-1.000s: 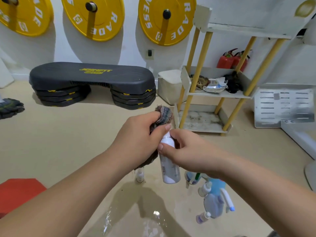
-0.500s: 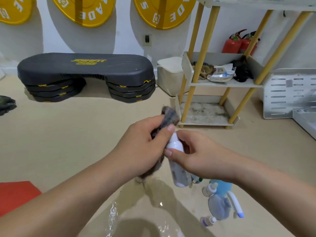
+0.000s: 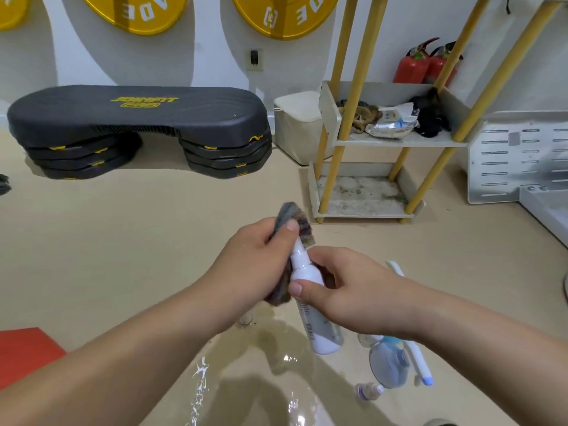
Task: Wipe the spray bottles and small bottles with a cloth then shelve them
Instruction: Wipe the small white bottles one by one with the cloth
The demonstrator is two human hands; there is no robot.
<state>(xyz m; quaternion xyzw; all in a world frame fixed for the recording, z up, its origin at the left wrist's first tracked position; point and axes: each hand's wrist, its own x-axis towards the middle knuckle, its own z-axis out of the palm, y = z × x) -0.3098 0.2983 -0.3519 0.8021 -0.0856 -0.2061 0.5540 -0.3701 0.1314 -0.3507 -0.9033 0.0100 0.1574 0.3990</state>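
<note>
The label print on the white bottle (image 3: 323, 335) was too blurred to read; the cloth (image 3: 295, 216) lay mostly hidden behind the left hand (image 3: 255, 265) (only its ends showed).

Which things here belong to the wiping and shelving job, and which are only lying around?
For the job: cloth in the left hand, white spray bottle in the right hand, blue spray bottle, small bottle, shelf rack.
Lying about: step platform, weight plates, fire extinguishers, red mat.

A black step platform (image 3: 138, 115) sat under yellow weight plates (image 3: 135, 13), a white bin (image 3: 295, 133) beside it, two red fire extinguishers (image 3: 412, 69) farther right.
</note>
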